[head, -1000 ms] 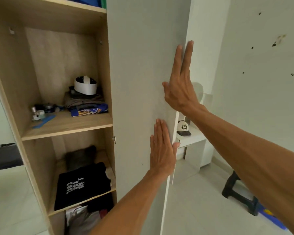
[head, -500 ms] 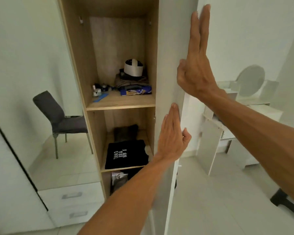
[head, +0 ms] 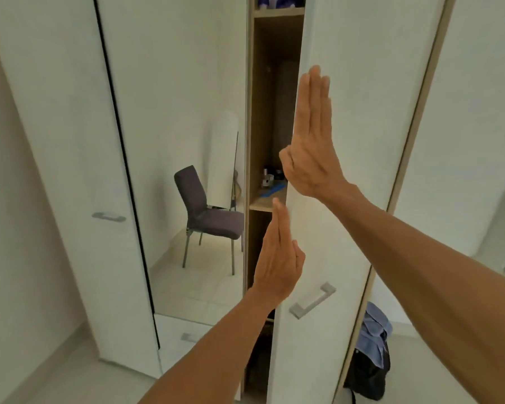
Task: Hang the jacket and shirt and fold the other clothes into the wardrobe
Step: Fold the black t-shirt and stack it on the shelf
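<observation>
1. Wardrobe door (head: pixel 347 141): white panel, long axis upright, leaning a little in the wide-angle view. Its free edge points left, toward the narrow open gap of the wardrobe (head: pixel 274 83).
2. Right hand (head: pixel 311 141): flat, palm on the door near its left edge, fingers together and pointing up. Grips nothing.
3. Left hand (head: pixel 277 258): lower, also flat with fingers straight and pointing up, set against the door's left edge. Holds nothing.
4. Door handle (head: pixel 312 300): grey bar, tilted, just right of the left wrist, untouched.
5. Inside the gap: a wooden shelf (head: pixel 264 203) with small items and a blue strip on it; darker compartment below, contents too dim to tell.
6. Clothes: a light blue shirt (head: pixel 375 328) bunched on a dark bag (head: pixel 368 371) on the floor, right of the door's lower edge.
7. Left: a mirror panel (head: pixel 187 141) showing a grey chair (head: pixel 207 217); farther left, another white door with a grey handle (head: pixel 108 217).
</observation>
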